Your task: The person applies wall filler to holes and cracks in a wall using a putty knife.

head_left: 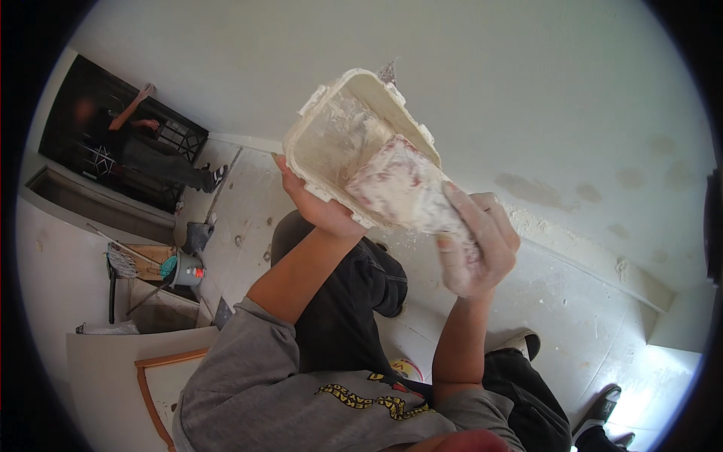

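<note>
My left hand (pixel 324 207) is closed on a cream rectangular plastic container (pixel 320 128), held tilted with powdery white residue inside. My right hand (pixel 482 241) grips a wide flat scraper (pixel 395 177), its reddish face thickly smeared with white material; the blade lies within the container's opening, over the near right part. A speckled pointed tip (pixel 388 71) shows behind the container's top edge; I cannot tell what it belongs to.
A person (pixel 132 135) stands by a dark barred door (pixel 68 105). At left are a bucket (pixel 187 267) and a mop (pixel 120 260). A pale, patched wall (pixel 580 113) rises ahead above a dusty skirting (pixel 640 282). Another person's shoe (pixel 602 407) is at lower right.
</note>
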The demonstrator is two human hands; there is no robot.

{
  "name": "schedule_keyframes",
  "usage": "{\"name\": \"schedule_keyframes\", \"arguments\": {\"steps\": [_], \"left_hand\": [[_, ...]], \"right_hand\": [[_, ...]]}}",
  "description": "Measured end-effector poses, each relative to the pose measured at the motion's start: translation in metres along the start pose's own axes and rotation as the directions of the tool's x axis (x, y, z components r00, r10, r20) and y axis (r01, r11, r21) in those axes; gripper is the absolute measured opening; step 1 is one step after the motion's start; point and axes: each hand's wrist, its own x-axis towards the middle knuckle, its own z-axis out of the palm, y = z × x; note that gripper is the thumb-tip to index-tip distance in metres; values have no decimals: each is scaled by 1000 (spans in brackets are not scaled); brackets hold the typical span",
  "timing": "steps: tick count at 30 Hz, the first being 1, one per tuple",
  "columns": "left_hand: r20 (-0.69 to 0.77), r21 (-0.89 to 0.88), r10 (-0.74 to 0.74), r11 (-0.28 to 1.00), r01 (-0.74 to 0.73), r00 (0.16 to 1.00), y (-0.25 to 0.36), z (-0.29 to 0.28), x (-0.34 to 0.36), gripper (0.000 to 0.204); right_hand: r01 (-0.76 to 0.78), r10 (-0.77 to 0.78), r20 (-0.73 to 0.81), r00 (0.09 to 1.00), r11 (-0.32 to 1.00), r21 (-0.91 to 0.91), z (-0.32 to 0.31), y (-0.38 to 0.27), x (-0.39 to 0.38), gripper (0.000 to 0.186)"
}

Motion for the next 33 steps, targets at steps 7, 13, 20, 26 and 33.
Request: {"name": "schedule_keyframes", "arguments": {"steps": [7, 13, 20, 26, 33], "left_hand": [[-130, 27, 45, 999, -42, 990, -5, 5, 5, 83], [-183, 116, 120, 988, -99, 976, -4, -18, 0, 88], [-4, -37, 55, 998, -56, 998, -11, -27, -5, 82], [26, -32, 55, 998, -54, 998, -14, -31, -9, 82], [75, -29, 55, 998, -53, 996, -17, -30, -9, 83]], "right_hand": [[-547, 671, 22, 741, 584, 599, -14, -35, -2, 37], [-726, 706, 307, 638, 418, 547, -16, -40, 5, 35], [-707, 747, 318, 584, 274, 652, 5, -40, 4, 34], [-694, 758, 301, 579, 264, 670, 9, -37, 2, 33], [-735, 766, 301, 568, 308, 604, 6, -36, 4, 35]]}}
